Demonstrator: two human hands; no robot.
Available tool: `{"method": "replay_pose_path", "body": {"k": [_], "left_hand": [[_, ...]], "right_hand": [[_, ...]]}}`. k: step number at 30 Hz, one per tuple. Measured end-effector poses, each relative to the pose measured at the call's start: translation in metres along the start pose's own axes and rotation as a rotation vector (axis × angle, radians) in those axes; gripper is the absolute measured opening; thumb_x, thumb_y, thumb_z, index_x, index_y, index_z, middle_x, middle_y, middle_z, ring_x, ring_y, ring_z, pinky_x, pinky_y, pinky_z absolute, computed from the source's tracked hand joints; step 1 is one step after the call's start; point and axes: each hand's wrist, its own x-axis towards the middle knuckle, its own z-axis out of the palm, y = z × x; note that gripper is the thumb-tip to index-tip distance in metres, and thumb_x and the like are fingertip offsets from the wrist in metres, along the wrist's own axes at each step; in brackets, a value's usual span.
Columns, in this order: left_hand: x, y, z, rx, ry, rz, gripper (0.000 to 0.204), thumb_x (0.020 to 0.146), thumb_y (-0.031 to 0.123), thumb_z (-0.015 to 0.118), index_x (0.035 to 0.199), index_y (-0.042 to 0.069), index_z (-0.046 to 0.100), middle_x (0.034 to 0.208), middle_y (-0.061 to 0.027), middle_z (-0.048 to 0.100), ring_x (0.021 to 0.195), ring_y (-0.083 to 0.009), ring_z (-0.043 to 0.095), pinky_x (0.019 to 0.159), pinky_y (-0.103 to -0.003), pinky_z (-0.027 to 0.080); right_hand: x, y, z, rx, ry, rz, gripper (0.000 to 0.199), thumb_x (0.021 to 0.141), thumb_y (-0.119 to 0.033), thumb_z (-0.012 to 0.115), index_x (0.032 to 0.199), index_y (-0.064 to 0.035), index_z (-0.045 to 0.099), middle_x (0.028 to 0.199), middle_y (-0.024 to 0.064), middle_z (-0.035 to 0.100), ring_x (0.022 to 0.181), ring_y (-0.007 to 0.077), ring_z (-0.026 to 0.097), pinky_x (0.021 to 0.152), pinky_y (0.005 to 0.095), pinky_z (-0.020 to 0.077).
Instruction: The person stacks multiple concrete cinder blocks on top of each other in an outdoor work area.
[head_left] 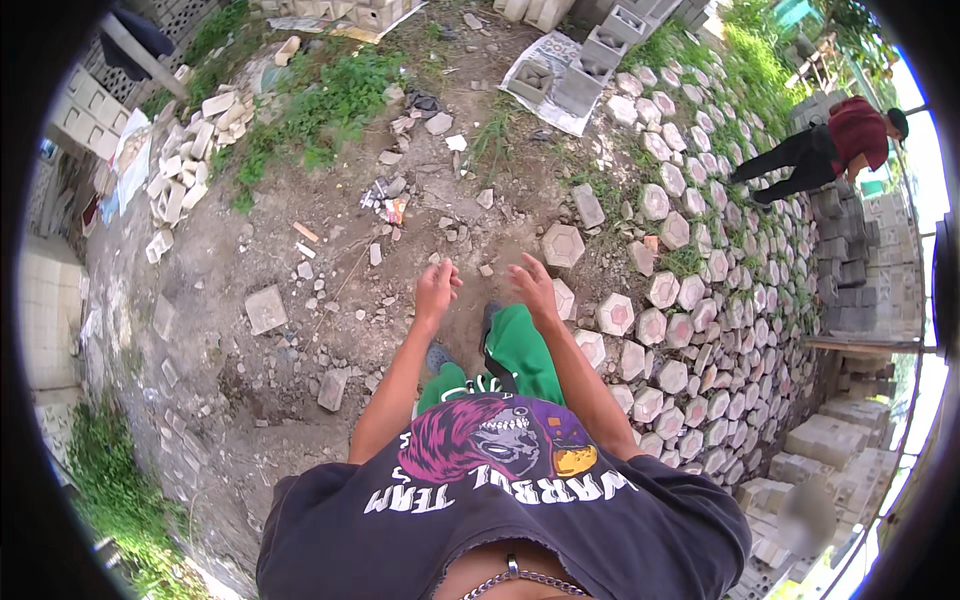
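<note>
The person's dark printed shirt (500, 500) fills the bottom of the view, with green trousers (520, 350) below it and both bare forearms reaching forward over the dirt. The left hand (437, 285) hangs with fingers loosely curled, holding nothing; the right hand (533, 283) is open and empty too. A hexagonal concrete paver (562, 244) lies flat on the ground just ahead and to the right of the right hand, which is the nearer one. Further right, rows of matching pavers (690, 330) cover the slope. Rubble (330, 388) and a square slab (265, 308) lie to the left, and another person (830, 150) bends over far right
</note>
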Motion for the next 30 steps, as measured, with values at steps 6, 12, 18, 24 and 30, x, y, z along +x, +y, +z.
{"method": "replay_pose_path", "body": {"k": [6, 12, 18, 24, 30], "left_hand": [[0.11, 0.019, 0.079, 0.096, -0.187, 0.021, 0.037, 0.096, 0.041, 0.05, 0.092, 0.006, 0.061, 0.075, -0.003, 0.063, 0.056, -0.0083, 0.055, 0.051, -0.023, 0.043], [0.209, 0.085, 0.162, 0.172, -0.246, -0.03, 0.034, 0.096, 0.038, 0.049, 0.092, 0.006, 0.061, 0.078, -0.0037, 0.065, 0.058, -0.0092, 0.057, 0.053, -0.024, 0.046], [0.294, 0.158, 0.233, 0.128, -0.265, -0.028, 0.033, 0.097, 0.036, 0.049, 0.093, 0.005, 0.06, 0.081, -0.0053, 0.067, 0.065, -0.0099, 0.06, 0.056, -0.025, 0.047], [0.374, 0.207, 0.299, 0.16, -0.3, -0.043, 0.032, 0.097, 0.035, 0.049, 0.095, 0.005, 0.061, 0.085, -0.0043, 0.067, 0.068, -0.0105, 0.06, 0.062, -0.025, 0.047], [0.477, 0.248, 0.376, 0.205, -0.362, -0.062, 0.032, 0.096, 0.034, 0.051, 0.099, 0.004, 0.062, 0.088, -0.0049, 0.069, 0.071, -0.0112, 0.061, 0.064, -0.026, 0.047]], "right_hand": [[0.084, -0.041, -0.053, 0.045, 0.196, 0.005, 0.057, 0.091, -0.026, 0.06, 0.14, -0.0067, 0.038, 0.121, 0.0106, 0.06, 0.104, 0.0203, 0.059, 0.086, 0.0368, 0.0475], [0.188, -0.096, -0.124, 0.139, 0.332, -0.031, 0.053, 0.09, -0.021, 0.061, 0.136, -0.0022, 0.043, 0.109, 0.0141, 0.065, 0.091, 0.0187, 0.064, 0.079, 0.0303, 0.0498], [0.273, -0.175, -0.165, 0.099, 0.305, 0.03, 0.056, 0.091, -0.026, 0.058, 0.139, -0.0071, 0.038, 0.121, 0.0103, 0.06, 0.108, 0.0227, 0.059, 0.089, 0.039, 0.0467], [0.368, -0.226, -0.187, 0.12, 0.316, 0.052, 0.054, 0.092, -0.025, 0.058, 0.14, -0.008, 0.039, 0.119, 0.0089, 0.061, 0.105, 0.021, 0.06, 0.085, 0.0354, 0.0477], [0.481, -0.276, -0.205, 0.129, 0.35, 0.064, 0.054, 0.091, -0.026, 0.06, 0.138, -0.0075, 0.041, 0.116, 0.0084, 0.063, 0.102, 0.0192, 0.061, 0.08, 0.0333, 0.0491]]}}
